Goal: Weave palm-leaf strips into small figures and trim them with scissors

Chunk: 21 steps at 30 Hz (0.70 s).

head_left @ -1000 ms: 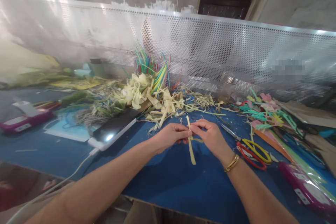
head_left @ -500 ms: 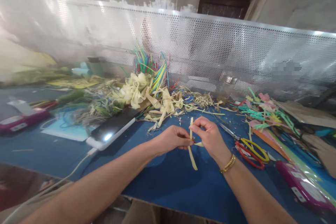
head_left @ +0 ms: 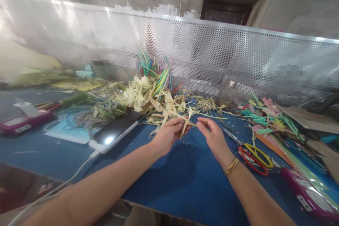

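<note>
Pale husk strips (head_left: 187, 122), crossed over each other, are held up above the blue table. My left hand (head_left: 169, 132) pinches them near the crossing, its thumb on top. At the right-pointing end of one strip, my right hand (head_left: 212, 134) has thumb and fingertips closed. Free ends stick out upward and downward between the hands. Close behind lies a heap of dry, pale husks (head_left: 168, 104). To the right of my right hand rest scissors (head_left: 255, 157) with red and yellow handles.
A phone (head_left: 116, 129) with a lit spot and white cable lies left. Coloured pipe cleaners (head_left: 161, 77) stand behind the husks. A glass jar (head_left: 230, 91) is by the perforated metal screen (head_left: 212, 46). Purple power strips (head_left: 308, 192) lie at both sides, paper cut-outs (head_left: 265, 113) at right.
Both hands have moved slightly up and away from me with the strips. The crossed strips have turned, and one end now points right into my right hand's fingers. The view has tilted up slightly.
</note>
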Available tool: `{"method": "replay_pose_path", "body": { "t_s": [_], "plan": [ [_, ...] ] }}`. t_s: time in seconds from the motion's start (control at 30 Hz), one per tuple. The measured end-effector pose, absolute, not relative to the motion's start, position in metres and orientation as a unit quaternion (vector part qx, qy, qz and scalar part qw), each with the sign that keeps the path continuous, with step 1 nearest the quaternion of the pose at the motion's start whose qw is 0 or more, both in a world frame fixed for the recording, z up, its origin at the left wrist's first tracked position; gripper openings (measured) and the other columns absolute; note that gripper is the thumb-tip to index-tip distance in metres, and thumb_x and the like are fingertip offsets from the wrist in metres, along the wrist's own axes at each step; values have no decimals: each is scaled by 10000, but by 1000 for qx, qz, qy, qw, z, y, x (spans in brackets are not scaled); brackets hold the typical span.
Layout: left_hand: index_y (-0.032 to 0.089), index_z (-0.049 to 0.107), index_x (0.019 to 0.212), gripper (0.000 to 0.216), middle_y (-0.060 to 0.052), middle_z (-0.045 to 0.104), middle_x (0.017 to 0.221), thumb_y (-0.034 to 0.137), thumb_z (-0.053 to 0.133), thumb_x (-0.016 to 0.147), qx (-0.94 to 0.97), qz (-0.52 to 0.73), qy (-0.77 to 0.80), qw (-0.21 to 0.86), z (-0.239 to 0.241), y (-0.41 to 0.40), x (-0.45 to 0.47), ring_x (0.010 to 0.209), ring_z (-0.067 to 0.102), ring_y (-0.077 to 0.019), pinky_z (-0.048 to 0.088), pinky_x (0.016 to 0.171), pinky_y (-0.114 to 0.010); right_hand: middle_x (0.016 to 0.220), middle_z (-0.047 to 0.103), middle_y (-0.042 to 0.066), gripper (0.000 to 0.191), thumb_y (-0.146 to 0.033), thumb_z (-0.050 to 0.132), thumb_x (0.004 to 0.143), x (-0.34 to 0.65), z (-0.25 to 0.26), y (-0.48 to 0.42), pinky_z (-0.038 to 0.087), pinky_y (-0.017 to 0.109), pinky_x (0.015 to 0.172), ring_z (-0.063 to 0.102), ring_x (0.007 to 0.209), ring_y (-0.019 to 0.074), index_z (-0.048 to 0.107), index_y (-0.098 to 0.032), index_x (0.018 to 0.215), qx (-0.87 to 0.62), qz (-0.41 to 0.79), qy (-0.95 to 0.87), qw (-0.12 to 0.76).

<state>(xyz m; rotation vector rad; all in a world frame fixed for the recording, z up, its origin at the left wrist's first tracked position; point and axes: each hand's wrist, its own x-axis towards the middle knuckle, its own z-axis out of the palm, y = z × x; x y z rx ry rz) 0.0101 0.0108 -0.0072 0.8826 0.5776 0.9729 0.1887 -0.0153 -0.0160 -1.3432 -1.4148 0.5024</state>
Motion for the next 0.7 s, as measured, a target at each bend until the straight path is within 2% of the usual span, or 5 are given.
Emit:
{"method": "replay_pose_path", "body": {
  "t_s": [0.2, 0.33, 0.43, 0.57, 0.7],
  "plan": [
    [153, 654, 1001, 216, -104, 718, 934, 176, 595, 795, 393, 430, 264, 769, -7, 9, 10, 855, 673, -175, 509, 806, -278, 991, 691, 49, 157, -343, 628, 812, 191, -10, -20, 370, 435, 920, 573, 984, 252, 706, -273, 929, -576, 6, -697, 426],
    [152, 639, 891, 132, -107, 720, 888, 235, 625, 788, 385, 405, 284, 779, -2, 7, 10, 825, 681, -185, 518, 727, -271, 948, 700, 30, 112, -317, 605, 839, 192, -2, -24, 326, 431, 926, 561, 980, 251, 712, -285, 833, -585, -66, -702, 402],
    [157, 600, 807, 145, -85, 719, 855, 205, 711, 727, 383, 403, 291, 779, 0, 7, 11, 820, 685, -175, 511, 714, -246, 970, 689, 32, 114, -326, 601, 840, 191, -2, -25, 339, 412, 915, 559, 979, 245, 698, -276, 876, -577, -78, -702, 410],
    [147, 602, 816, 142, -115, 716, 932, 264, 669, 772, 355, 401, 270, 800, 1, 8, 9, 882, 683, -193, 522, 787, -278, 976, 668, 65, 194, -369, 601, 829, 188, -6, -25, 381, 392, 869, 567, 951, 246, 646, -228, 954, -578, -83, -670, 458],
    [155, 599, 872, 133, -108, 694, 1041, 166, 668, 758, 330, 431, 207, 814, 0, 11, 6, 982, 657, -191, 504, 891, -298, 846, 673, 51, 195, -413, 579, 844, 178, -8, -29, 407, 364, 807, 586, 826, 225, 632, -226, 831, -577, -44, -676, 456]
  ]
}}
